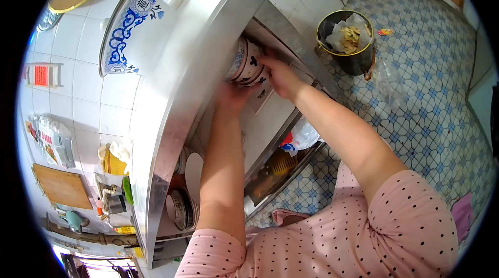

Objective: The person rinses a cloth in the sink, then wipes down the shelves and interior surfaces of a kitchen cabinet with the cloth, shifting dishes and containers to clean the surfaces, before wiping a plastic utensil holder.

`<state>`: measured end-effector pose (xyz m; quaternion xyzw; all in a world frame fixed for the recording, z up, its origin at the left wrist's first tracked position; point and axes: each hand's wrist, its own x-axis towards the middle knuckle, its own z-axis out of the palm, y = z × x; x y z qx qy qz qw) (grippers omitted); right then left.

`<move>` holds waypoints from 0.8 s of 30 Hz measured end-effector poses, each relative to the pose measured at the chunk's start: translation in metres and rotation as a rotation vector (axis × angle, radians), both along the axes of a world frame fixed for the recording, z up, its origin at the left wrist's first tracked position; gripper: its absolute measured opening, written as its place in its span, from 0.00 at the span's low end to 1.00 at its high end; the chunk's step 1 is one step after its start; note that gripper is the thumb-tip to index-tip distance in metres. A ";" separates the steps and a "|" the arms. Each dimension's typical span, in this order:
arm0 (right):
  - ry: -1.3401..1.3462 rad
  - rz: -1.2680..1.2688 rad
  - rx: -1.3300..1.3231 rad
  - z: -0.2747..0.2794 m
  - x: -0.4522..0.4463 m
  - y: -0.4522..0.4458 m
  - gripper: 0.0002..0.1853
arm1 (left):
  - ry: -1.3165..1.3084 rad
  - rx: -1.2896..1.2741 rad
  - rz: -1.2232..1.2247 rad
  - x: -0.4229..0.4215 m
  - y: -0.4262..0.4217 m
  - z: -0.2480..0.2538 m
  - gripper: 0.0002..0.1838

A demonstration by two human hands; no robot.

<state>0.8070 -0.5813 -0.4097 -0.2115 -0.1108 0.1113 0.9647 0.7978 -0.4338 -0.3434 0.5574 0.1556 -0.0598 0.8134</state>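
Inside an open cabinet compartment (273,109) below the metal counter edge, I hold a stack of patterned bowls (250,65) between both hands. They are pale with brown bands and dark flower-like marks. My right hand (280,76) is closed against the stack's outer side, with the fingers partly hidden behind it. My left hand (238,95) supports the stack from the other side; its fingertips are partly hidden and blurred. More bowls and plates (182,210) stand on the shelf beside my left forearm.
A black bin (345,41) with a liner and food scraps stands on the tiled floor. A clear plastic bag (390,83) lies near it. Under the compartment, a lower drawer holds a yellow comb-like item (283,163) and a plastic bag (304,135). The metal counter edge (187,101) overhangs my arms.
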 end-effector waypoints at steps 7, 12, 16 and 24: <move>0.194 -0.125 -0.274 -0.017 0.006 0.011 0.35 | 0.060 -0.123 0.072 -0.018 0.017 -0.003 0.44; 0.230 -0.233 -0.324 -0.005 -0.011 0.001 0.30 | -0.066 -0.076 0.189 -0.045 0.046 -0.018 0.39; 0.280 -0.253 -0.381 -0.001 -0.032 0.005 0.22 | -0.163 0.689 0.131 -0.088 0.115 -0.055 0.28; -0.180 0.031 -0.644 -0.001 -0.116 0.055 0.14 | -0.412 2.373 -0.092 -0.161 0.138 -0.128 0.28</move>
